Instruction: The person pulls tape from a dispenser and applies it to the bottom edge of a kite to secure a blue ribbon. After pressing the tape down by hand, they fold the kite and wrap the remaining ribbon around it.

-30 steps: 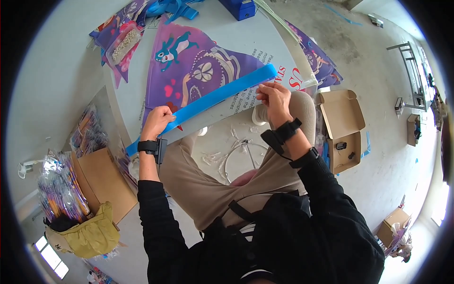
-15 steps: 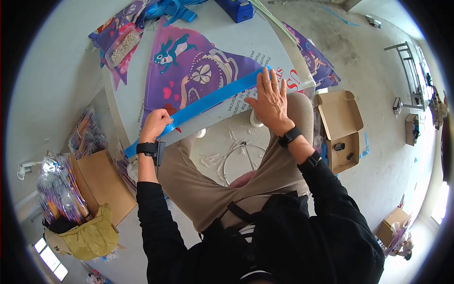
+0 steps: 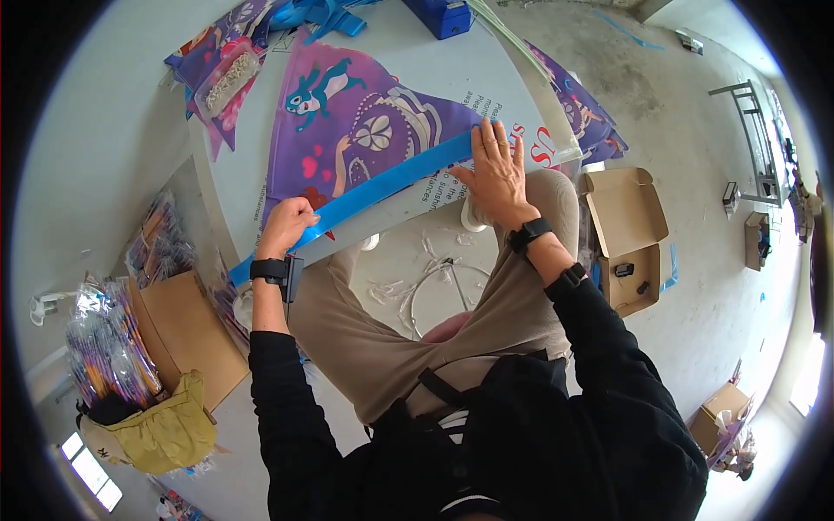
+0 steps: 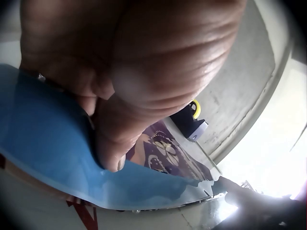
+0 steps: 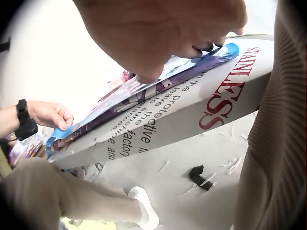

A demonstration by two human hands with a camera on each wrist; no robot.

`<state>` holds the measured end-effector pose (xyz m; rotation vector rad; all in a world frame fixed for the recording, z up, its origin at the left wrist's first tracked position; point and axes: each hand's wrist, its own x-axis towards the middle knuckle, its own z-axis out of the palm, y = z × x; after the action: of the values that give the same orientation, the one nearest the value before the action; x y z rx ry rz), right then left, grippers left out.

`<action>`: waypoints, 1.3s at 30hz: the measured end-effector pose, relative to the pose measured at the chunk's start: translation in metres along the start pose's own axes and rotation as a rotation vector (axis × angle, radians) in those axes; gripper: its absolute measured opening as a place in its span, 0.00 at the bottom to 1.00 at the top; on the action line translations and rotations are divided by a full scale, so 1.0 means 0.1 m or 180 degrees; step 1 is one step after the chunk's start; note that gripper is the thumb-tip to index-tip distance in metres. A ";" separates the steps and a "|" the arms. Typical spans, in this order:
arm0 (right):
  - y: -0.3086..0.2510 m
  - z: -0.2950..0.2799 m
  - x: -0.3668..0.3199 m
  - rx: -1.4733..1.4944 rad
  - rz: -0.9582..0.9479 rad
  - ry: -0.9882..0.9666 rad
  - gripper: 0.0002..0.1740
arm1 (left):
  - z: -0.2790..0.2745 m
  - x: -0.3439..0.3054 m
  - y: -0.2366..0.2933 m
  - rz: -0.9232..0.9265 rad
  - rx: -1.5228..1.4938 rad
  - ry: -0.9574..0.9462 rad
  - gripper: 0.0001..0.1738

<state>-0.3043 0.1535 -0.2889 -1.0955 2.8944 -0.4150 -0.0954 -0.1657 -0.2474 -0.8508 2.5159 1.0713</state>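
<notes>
A blue strip (image 3: 382, 185) runs along the lower edge of a purple printed piece (image 3: 347, 122) on the table. The left hand (image 3: 289, 226) pinches the strip near its lower left end; in the left wrist view its thumb (image 4: 112, 148) presses on the blue surface (image 4: 53, 143). The right hand (image 3: 499, 174), fingers straight, lies on the strip's upper right end. In the right wrist view the right hand (image 5: 168, 33) is above the strip, whose rounded end (image 5: 232, 50) shows past the fingers.
A blue tool or box (image 3: 443, 19) and loose blue strips (image 3: 321, 19) are at the table's far side. A tray of small pale pieces (image 3: 228, 82) stands at the left. Right of the knee lies an opened cardboard box (image 3: 627, 204); another carton (image 3: 187, 334) stands lower left.
The right hand has gone from pinching near the strip's end to lying flat on it with straight fingers. The left hand has stayed about where it was.
</notes>
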 end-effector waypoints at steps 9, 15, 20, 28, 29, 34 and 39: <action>0.79 -0.41 0.54 0.0534 -0.0261 -0.0153 0.33 | 0.01 0.00 0.00 -0.0136 0.0026 -0.0020 0.12; 0.84 -0.38 0.73 0.0311 -0.0545 -0.0497 0.27 | -0.02 0.01 -0.05 -0.0145 -0.0060 -0.0077 0.12; 0.87 -0.40 0.74 0.0368 -0.0570 -0.0566 0.26 | -0.03 0.01 -0.02 -0.0101 0.0048 -0.0074 0.11; 0.89 -0.38 0.70 0.0279 -0.0610 -0.0531 0.27 | -0.02 0.00 -0.02 -0.0072 0.0035 -0.0076 0.12; 0.90 -0.39 0.69 0.0284 -0.0660 -0.0450 0.28 | -0.01 0.01 -0.03 -0.0039 0.0016 -0.0073 0.12; 0.83 -0.47 0.49 0.0238 -0.0621 -0.0121 0.30 | -0.02 -0.01 0.02 -0.0103 0.0036 -0.0053 0.12; 0.69 -0.49 0.34 0.0478 -0.0453 -0.0035 0.32 | -0.02 0.00 0.00 -0.0139 0.0124 -0.0075 0.12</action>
<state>-0.3798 0.1922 -0.2566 -1.2775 2.7322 -0.6175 -0.0957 -0.1672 -0.2462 -0.8732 2.4788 1.0095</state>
